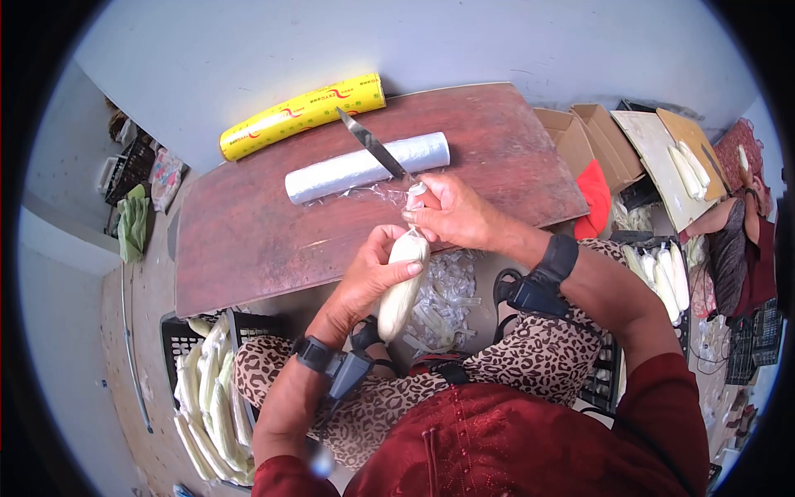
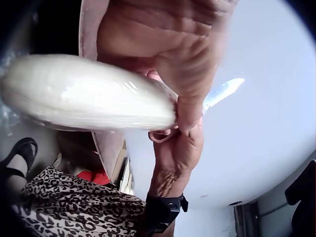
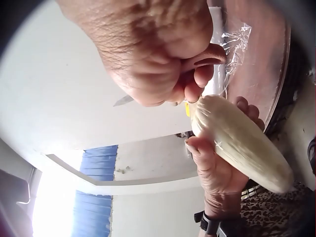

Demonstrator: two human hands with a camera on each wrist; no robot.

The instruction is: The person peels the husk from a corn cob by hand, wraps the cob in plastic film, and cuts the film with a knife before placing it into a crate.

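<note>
My left hand (image 1: pixel 371 267) holds a pale ear of corn in its husk (image 1: pixel 401 294), wrapped in glossy clear film, its rounded end hanging toward the floor. Just above it, my right hand (image 1: pixel 464 214) grips a knife (image 1: pixel 373 145), the handle hidden in the fist and the blade slanting up and left over the table. Fingers of that same hand are close at the narrow top end of the corn, where the film is gathered. In the right wrist view, the left thumb and fingers lie around the upper part of the corn.
A roll of clear film (image 1: pixel 364 168) lies on the red-brown table (image 1: pixel 248 240), with a yellow roll (image 1: pixel 302 116) behind. Black crates of corn (image 1: pixel 217 406) flank my legs. Plastic scraps (image 1: pixel 447 302) litter the floor below. Another person's arm (image 1: pixel 749 186) shows far right.
</note>
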